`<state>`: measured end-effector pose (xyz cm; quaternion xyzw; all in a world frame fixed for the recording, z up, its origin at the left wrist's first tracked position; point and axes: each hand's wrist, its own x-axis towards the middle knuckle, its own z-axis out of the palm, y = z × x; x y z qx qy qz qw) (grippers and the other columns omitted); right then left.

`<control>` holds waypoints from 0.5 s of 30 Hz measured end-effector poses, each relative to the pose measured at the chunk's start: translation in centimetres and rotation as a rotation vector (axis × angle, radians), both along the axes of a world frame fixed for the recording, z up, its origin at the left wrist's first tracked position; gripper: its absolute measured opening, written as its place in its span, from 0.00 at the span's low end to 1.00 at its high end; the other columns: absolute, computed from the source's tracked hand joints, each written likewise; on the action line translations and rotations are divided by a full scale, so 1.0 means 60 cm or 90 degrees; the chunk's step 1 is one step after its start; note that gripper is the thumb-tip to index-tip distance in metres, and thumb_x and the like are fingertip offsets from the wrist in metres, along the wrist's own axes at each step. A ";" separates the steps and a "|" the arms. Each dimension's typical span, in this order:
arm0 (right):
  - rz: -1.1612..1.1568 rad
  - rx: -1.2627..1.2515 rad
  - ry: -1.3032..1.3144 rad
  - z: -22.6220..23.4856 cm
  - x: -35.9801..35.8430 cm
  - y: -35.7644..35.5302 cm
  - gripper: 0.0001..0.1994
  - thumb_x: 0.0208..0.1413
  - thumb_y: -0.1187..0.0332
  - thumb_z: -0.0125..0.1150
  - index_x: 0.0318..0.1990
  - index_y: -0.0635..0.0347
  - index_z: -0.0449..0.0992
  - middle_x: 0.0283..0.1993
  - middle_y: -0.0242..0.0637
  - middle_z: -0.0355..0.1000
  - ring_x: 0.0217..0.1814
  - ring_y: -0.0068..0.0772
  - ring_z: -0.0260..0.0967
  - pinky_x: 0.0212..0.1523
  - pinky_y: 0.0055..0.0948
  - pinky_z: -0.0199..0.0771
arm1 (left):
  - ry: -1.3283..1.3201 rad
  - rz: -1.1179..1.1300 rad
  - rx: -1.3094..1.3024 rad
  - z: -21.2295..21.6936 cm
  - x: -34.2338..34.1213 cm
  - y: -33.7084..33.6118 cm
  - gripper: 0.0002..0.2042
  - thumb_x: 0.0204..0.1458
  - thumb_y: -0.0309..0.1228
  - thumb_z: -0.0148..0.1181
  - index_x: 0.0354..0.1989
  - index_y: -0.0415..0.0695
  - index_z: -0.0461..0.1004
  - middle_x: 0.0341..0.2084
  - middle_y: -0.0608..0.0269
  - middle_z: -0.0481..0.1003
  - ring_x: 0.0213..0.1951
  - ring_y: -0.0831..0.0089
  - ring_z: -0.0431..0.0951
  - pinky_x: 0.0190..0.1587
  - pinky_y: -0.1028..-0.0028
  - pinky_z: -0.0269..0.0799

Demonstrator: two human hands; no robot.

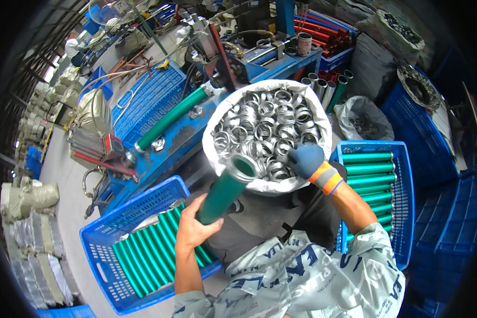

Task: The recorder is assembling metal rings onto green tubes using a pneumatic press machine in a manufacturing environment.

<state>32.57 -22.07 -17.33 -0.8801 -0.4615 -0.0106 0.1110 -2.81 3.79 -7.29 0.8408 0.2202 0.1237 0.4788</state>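
Observation:
My bare left hand (196,222) is wrapped round a green metal tube (220,196), which stands tilted with its open, silver-rimmed end upward. Beyond it, a white sack (323,116) with a rolled-down rim holds a heap of silver metal rings (264,130). My right hand (306,160), in a dark blue glove with an orange and grey cuff, reaches to the near right part of the heap. Its fingers are curled in at the rings, and what they grip is hidden.
Blue crates with rows of green tubes stand at my left (103,273) and right (403,212). A blue workbench (180,140) carries another green tube (172,119) between machine fittings. Farther right are upright tubes (342,87) and a smaller sack (363,119).

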 end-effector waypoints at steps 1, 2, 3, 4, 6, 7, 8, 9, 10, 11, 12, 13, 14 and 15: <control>-0.007 -0.003 0.000 -0.004 0.001 -0.009 0.16 0.58 0.50 0.80 0.41 0.52 0.89 0.44 0.45 0.86 0.47 0.56 0.87 0.48 0.53 0.86 | -0.015 0.023 -0.020 -0.002 -0.005 0.001 0.36 0.44 0.29 0.88 0.65 0.37 0.81 0.50 0.62 0.86 0.52 0.70 0.85 0.62 0.66 0.79; 0.016 0.124 0.104 0.011 -0.001 -0.011 0.16 0.57 0.51 0.82 0.42 0.52 0.90 0.45 0.45 0.86 0.47 0.53 0.87 0.47 0.51 0.86 | -0.062 0.070 -0.036 -0.006 -0.024 0.007 0.35 0.46 0.30 0.88 0.64 0.35 0.81 0.51 0.59 0.87 0.52 0.65 0.87 0.60 0.62 0.83; 0.027 0.247 0.201 0.024 0.004 -0.030 0.17 0.56 0.52 0.84 0.43 0.53 0.90 0.46 0.45 0.87 0.46 0.49 0.88 0.46 0.49 0.86 | -0.106 0.119 -0.206 -0.010 -0.027 0.003 0.33 0.51 0.32 0.85 0.65 0.37 0.78 0.52 0.55 0.85 0.53 0.66 0.85 0.62 0.59 0.81; -0.011 0.440 0.525 -0.034 0.020 -0.033 0.17 0.60 0.54 0.84 0.46 0.57 0.90 0.46 0.40 0.88 0.44 0.34 0.87 0.43 0.41 0.84 | -0.235 0.120 -0.256 -0.015 -0.021 0.005 0.32 0.57 0.36 0.81 0.68 0.38 0.75 0.52 0.53 0.84 0.54 0.64 0.83 0.64 0.58 0.78; -0.063 0.484 0.910 0.019 -0.005 -0.021 0.16 0.72 0.55 0.77 0.51 0.60 0.90 0.49 0.35 0.87 0.45 0.23 0.83 0.49 0.32 0.82 | -0.412 0.175 -0.350 -0.018 -0.035 0.005 0.32 0.67 0.45 0.72 0.73 0.40 0.69 0.54 0.50 0.83 0.57 0.61 0.81 0.68 0.57 0.74; -0.059 0.540 0.968 -0.002 -0.005 -0.033 0.17 0.74 0.55 0.75 0.53 0.62 0.89 0.50 0.34 0.87 0.45 0.22 0.82 0.52 0.30 0.82 | -0.464 0.197 -0.412 -0.021 -0.027 0.003 0.32 0.72 0.49 0.66 0.75 0.41 0.67 0.55 0.49 0.82 0.58 0.58 0.80 0.69 0.57 0.73; -0.047 0.658 1.063 0.002 -0.036 -0.019 0.21 0.76 0.54 0.72 0.62 0.62 0.87 0.54 0.36 0.87 0.53 0.26 0.84 0.57 0.31 0.83 | -0.500 0.221 -0.511 -0.016 -0.017 -0.011 0.30 0.77 0.54 0.61 0.74 0.42 0.68 0.54 0.49 0.82 0.60 0.56 0.79 0.71 0.55 0.72; -0.040 0.661 1.075 0.009 -0.055 -0.015 0.21 0.76 0.54 0.72 0.62 0.62 0.87 0.54 0.36 0.87 0.53 0.26 0.84 0.57 0.31 0.83 | -0.515 0.221 -0.560 -0.021 -0.016 -0.015 0.30 0.77 0.55 0.61 0.72 0.44 0.72 0.58 0.48 0.82 0.62 0.53 0.81 0.72 0.52 0.73; 0.024 0.709 1.116 0.014 -0.070 -0.013 0.23 0.76 0.54 0.71 0.66 0.63 0.85 0.58 0.36 0.86 0.56 0.28 0.83 0.60 0.33 0.83 | -0.526 0.242 -0.600 -0.026 -0.012 -0.021 0.29 0.76 0.57 0.62 0.70 0.44 0.75 0.61 0.49 0.83 0.63 0.53 0.82 0.72 0.51 0.75; 0.086 0.759 1.150 0.016 -0.079 -0.016 0.25 0.77 0.54 0.70 0.69 0.64 0.82 0.61 0.36 0.85 0.60 0.29 0.83 0.62 0.35 0.84 | -0.536 0.260 -0.645 -0.033 -0.003 -0.027 0.29 0.76 0.58 0.63 0.68 0.44 0.79 0.64 0.50 0.83 0.64 0.54 0.82 0.72 0.50 0.77; 0.129 0.738 1.170 0.018 -0.077 -0.023 0.27 0.77 0.54 0.71 0.72 0.64 0.80 0.66 0.37 0.83 0.67 0.32 0.81 0.68 0.39 0.84 | -0.547 0.231 -0.676 -0.035 0.005 -0.035 0.28 0.75 0.57 0.64 0.67 0.45 0.81 0.66 0.50 0.83 0.66 0.54 0.83 0.71 0.46 0.79; 0.135 0.740 1.179 0.018 -0.084 -0.019 0.27 0.77 0.54 0.71 0.72 0.64 0.80 0.66 0.37 0.83 0.67 0.32 0.81 0.68 0.39 0.84 | -0.558 0.258 -0.687 -0.036 0.010 -0.044 0.27 0.75 0.55 0.66 0.69 0.45 0.79 0.66 0.50 0.82 0.68 0.55 0.83 0.68 0.46 0.83; 0.134 0.732 1.171 0.029 -0.089 -0.021 0.27 0.76 0.54 0.71 0.73 0.64 0.80 0.66 0.36 0.84 0.67 0.32 0.82 0.68 0.40 0.84 | -0.562 0.273 -0.672 -0.030 0.018 -0.057 0.27 0.75 0.53 0.67 0.70 0.45 0.78 0.67 0.49 0.82 0.68 0.55 0.83 0.68 0.47 0.85; 0.134 0.724 1.162 0.039 -0.093 -0.022 0.27 0.76 0.55 0.71 0.73 0.63 0.80 0.65 0.36 0.84 0.67 0.31 0.82 0.69 0.41 0.85 | -0.566 0.288 -0.658 -0.025 0.023 -0.067 0.28 0.74 0.51 0.68 0.72 0.45 0.77 0.67 0.49 0.82 0.67 0.55 0.84 0.67 0.49 0.86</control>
